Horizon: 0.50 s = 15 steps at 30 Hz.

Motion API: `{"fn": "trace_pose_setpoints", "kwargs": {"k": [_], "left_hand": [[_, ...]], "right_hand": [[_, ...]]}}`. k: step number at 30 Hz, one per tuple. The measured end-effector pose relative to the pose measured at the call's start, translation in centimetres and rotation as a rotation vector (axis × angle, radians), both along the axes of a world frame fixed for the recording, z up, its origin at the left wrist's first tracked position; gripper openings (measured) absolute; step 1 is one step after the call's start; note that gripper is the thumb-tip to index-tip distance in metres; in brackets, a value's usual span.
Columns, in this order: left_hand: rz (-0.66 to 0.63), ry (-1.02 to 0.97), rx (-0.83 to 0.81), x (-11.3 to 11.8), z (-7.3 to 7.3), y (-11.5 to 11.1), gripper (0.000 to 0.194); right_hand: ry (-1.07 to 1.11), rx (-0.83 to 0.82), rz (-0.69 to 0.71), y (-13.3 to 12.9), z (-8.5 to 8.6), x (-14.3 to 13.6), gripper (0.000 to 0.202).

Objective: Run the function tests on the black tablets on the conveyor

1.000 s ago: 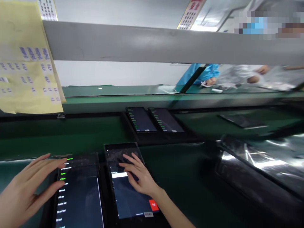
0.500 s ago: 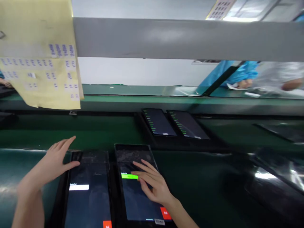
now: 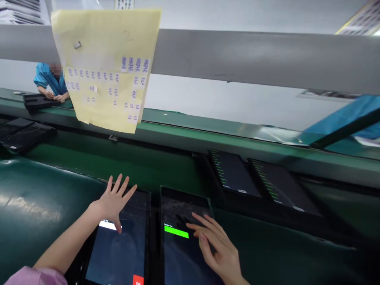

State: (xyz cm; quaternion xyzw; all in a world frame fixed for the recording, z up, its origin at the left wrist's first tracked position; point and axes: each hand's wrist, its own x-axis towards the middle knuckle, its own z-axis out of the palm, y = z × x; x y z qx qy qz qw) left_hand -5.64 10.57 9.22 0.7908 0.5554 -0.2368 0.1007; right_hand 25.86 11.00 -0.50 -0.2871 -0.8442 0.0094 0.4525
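Two tablets lie side by side in a black tray [image 3: 154, 237] before me. The left tablet [image 3: 118, 253] shows a white bar and a red box at its lower right. Over its upper part my left hand [image 3: 114, 202] is spread, fingers apart, holding nothing; whether it touches the glass I cannot tell. On the right tablet [image 3: 181, 257] a green bar is lit. My right hand [image 3: 215, 245] hovers at or on that screen, fingers stretched out, index fingertip just right of the bar's upper edge. It holds nothing, and it covers the screen's right side.
Beyond, two more tablets [image 3: 234, 174] showing green lines lie in a black tray on the green belt [image 3: 160, 168]. Yellow sheets [image 3: 107, 71] hang from a grey beam [image 3: 237, 55]. Other devices [image 3: 25, 134] lie far left. A person in blue [image 3: 44, 77] works across the line.
The view has swung left, so things appear further right. My left hand has moved from the left tablet's edge to over its screen, fingers spreading. My right hand has shifted right from the green bar.
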Motion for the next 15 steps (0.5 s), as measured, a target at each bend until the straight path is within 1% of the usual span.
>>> {"fn": "trace_pose_setpoints", "kwargs": {"k": [3, 6, 8, 10, 12, 15], "left_hand": [[0.090, -0.128, 0.081, -1.4, 0.9, 0.0, 0.132], [0.254, -0.215, 0.089, -3.3, 1.5, 0.5, 0.109], [0.342, -0.232, 0.046, -4.8, 1.5, 1.0, 0.087], [0.405, -0.232, 0.014, -6.3, 1.3, 1.5, 0.070], [0.440, -0.251, 0.003, -7.6, 1.0, 1.7, 0.062], [0.466, -0.314, -0.013, -8.9, 0.9, 1.9, 0.059]], "right_hand": [[0.015, -0.007, -0.001, 0.1, -0.2, 0.2, 0.019], [0.015, -0.024, -0.008, 0.1, -0.4, 0.2, 0.019], [0.011, -0.033, -0.014, 0.1, -0.6, 0.2, 0.019], [0.007, -0.028, -0.018, 0.2, -0.7, 0.2, 0.019], [0.001, -0.022, -0.023, 0.2, -0.8, 0.2, 0.019], [0.009, -0.027, -0.034, 0.3, -1.0, 0.4, 0.019]]}}
